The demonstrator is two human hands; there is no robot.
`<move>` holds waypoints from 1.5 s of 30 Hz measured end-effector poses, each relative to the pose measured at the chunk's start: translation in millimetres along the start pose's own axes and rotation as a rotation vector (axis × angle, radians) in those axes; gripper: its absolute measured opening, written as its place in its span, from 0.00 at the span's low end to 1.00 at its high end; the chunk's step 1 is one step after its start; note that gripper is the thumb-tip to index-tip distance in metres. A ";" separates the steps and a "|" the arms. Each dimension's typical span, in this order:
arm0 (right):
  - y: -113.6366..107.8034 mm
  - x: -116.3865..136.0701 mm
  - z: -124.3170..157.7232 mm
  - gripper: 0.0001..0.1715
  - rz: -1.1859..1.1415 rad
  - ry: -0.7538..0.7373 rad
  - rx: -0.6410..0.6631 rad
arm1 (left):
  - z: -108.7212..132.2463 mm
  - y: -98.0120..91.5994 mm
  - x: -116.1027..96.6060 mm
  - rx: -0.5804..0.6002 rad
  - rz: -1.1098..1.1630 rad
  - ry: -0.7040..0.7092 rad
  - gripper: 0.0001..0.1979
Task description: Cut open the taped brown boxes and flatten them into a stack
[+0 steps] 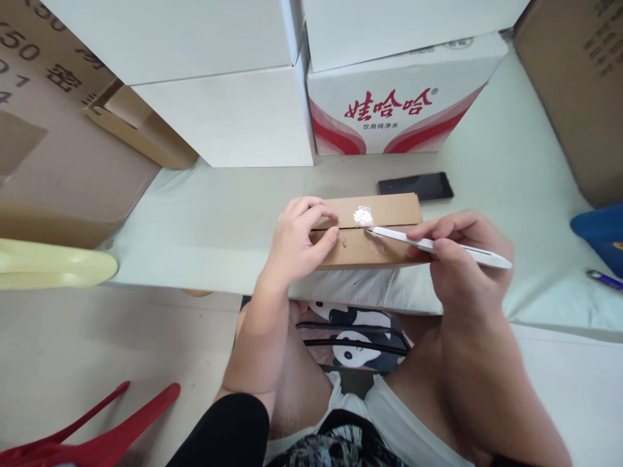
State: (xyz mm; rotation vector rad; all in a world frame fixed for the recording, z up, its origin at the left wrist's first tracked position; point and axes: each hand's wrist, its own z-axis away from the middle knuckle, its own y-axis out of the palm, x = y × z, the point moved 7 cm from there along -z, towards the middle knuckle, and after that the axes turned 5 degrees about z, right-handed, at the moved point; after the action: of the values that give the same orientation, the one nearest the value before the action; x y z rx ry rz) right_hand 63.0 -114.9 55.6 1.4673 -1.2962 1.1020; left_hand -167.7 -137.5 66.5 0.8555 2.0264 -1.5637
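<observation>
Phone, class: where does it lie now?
In the head view, the phone lies right of centre, between the small cardboard box and the red-lettered white carton.

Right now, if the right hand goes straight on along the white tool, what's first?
Probably the left hand, in line beyond the tip of the white tool. The tip looks close to the carton, so any downward angle may catch that first; depth is unclear.
</observation>
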 end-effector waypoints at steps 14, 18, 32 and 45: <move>5.5 15.4 -2.0 0.06 0.226 -0.149 0.072 | -0.1 0.4 -0.5 0.000 0.013 0.004 0.08; -2.2 16.3 -1.8 0.07 0.236 -0.168 0.012 | 0.0 0.3 -1.0 0.004 -0.005 0.001 0.09; -6.3 25.8 -1.3 0.07 0.304 -0.116 -0.061 | -0.1 0.6 -2.2 0.003 0.010 0.004 0.08; -4.5 26.6 1.9 0.08 0.341 -0.106 -0.058 | -0.6 2.1 -0.8 0.009 -0.010 -0.003 0.09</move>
State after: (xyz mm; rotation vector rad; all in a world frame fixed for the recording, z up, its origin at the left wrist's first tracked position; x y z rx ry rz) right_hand 69.3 -122.5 80.7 1.3058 -1.6840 1.2034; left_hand -165.6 -136.7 65.7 0.8471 2.0255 -1.5803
